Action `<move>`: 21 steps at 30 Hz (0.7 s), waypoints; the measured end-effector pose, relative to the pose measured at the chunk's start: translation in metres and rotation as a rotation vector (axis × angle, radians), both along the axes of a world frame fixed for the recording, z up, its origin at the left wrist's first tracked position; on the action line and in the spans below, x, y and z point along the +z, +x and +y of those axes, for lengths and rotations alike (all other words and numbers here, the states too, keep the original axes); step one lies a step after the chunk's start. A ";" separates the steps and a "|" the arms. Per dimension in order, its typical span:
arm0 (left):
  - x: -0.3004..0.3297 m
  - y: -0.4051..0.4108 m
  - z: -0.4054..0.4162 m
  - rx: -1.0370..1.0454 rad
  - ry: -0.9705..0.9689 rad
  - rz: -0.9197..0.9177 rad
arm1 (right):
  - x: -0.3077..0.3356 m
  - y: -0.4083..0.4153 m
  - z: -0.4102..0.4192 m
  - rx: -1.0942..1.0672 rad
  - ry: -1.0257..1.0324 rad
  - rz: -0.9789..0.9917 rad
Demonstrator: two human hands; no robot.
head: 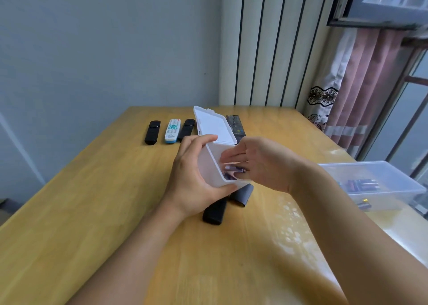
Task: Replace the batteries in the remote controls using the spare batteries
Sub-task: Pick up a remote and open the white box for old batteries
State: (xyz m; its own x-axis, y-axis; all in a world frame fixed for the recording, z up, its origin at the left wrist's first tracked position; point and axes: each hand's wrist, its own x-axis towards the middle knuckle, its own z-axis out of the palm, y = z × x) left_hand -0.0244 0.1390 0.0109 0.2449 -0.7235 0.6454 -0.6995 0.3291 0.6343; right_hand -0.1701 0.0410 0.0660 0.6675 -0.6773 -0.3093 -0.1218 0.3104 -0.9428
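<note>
My left hand [190, 177] grips a small white plastic box [212, 165] and holds it above the table, its hinged lid [215, 126] standing open. My right hand [259, 163] reaches into the box, and its fingers are at a purple battery [234, 168]; I cannot see whether they pinch it. Under the box lie a black remote [214, 213] and its loose battery cover [242, 194]. At the far side of the table lie a black remote [152, 132], a white remote [172, 130], a second black remote [186, 129] and a long dark remote [236, 125].
A clear plastic tray [391, 177] with several batteries in it stands at the table's right edge. The wooden table [92, 212] meets a grey wall at the back. A curtain and a window are on the right.
</note>
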 end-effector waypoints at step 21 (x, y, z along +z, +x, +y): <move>-0.019 0.093 0.013 0.018 0.512 0.450 | -0.030 -0.007 -0.016 0.319 -0.991 1.015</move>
